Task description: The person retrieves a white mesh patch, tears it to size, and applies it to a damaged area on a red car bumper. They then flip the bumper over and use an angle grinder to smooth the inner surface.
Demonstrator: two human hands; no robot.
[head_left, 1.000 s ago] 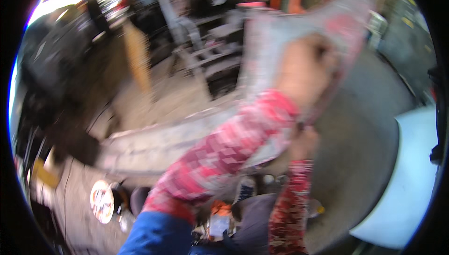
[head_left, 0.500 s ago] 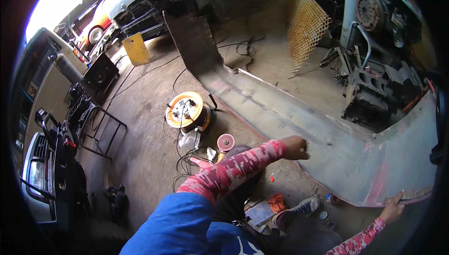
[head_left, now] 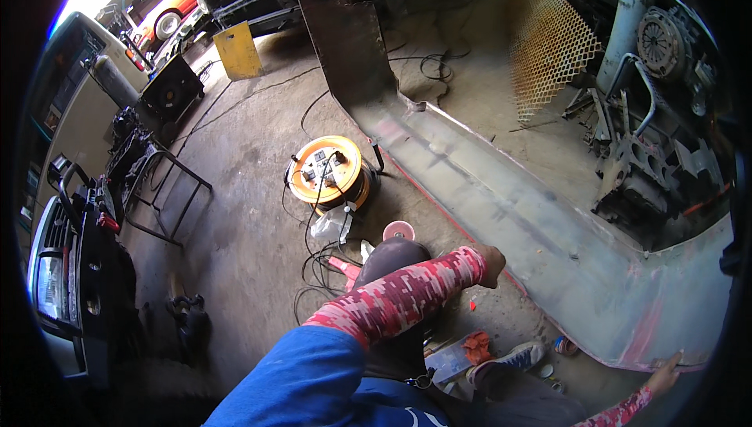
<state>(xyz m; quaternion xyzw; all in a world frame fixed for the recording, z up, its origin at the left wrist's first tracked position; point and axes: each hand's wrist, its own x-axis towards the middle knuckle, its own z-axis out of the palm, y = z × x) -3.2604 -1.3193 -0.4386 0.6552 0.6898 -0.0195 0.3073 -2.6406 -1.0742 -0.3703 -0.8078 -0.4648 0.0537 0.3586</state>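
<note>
A long grey bumper-like vehicle panel with bent ends and reddish patches lies across the floor in front of me. Over its near edge is my left hand, closed, the fingers curled under and mostly hidden; whatever it may hold does not show. At the near right end my right hand grips the panel's rim. Both forearms wear red-and-white patterned sleeves. By my knee sits an angle grinder with a pink disc, its body partly hidden behind the leg.
An orange cable reel with plugs stands left of the panel, its cords looping over the floor. Near my shoe are an orange-red rag and small cans. Engine parts and yellow mesh stand beyond the panel.
My left hand has come back from over the panel to its near edge. My right hand keeps its hold on the rim. The whole view has shifted slightly.
</note>
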